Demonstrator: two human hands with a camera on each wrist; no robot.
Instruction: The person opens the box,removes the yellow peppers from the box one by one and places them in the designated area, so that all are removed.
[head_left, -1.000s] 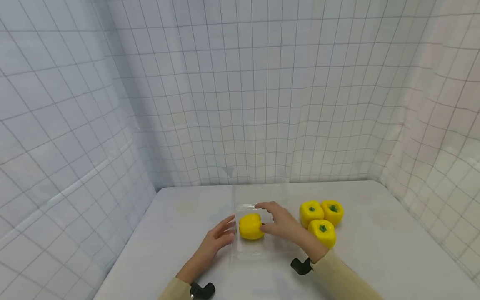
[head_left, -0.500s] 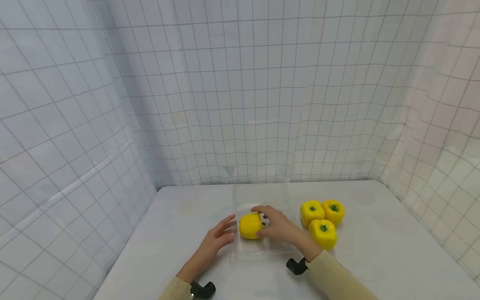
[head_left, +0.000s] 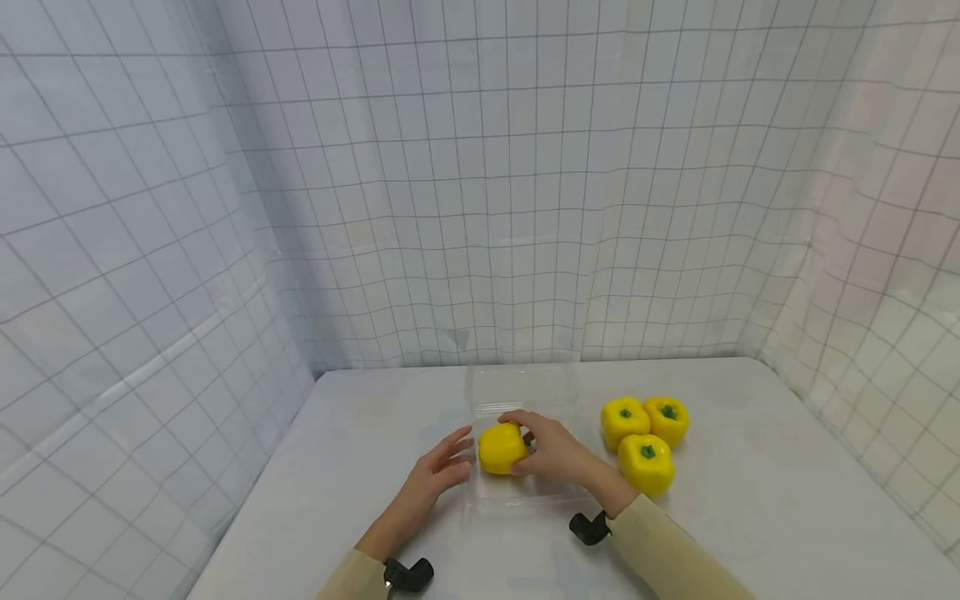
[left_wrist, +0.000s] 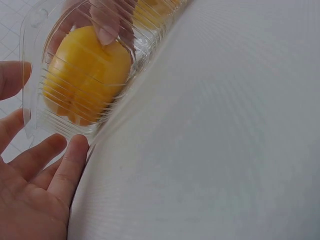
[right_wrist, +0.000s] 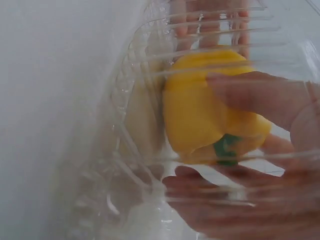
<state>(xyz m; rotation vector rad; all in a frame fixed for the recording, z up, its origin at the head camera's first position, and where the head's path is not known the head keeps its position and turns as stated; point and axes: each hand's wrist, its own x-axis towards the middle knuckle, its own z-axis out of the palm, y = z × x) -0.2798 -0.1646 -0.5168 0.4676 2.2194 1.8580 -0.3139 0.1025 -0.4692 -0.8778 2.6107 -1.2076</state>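
A yellow bell pepper lies on its side in the left part of a clear plastic clamshell container, its green stem turned right. My right hand reaches into the container and grips the pepper between thumb and fingers at its stem end. In the right wrist view the pepper shows through the ribbed clear wall, the thumb on its side. My left hand stands at the container's left wall with fingers spread and fairly straight. In the left wrist view its fingertips are at the clear wall.
Three more yellow bell peppers stand stem up, close together, right of the container near my right forearm. The container's lid lies folded back behind it on the white table. Gridded white curtains enclose the table's back and sides.
My right hand has moved slightly left and its fingers have closed round the pepper. The pepper has barely shifted. My left hand stays in place beside the container.
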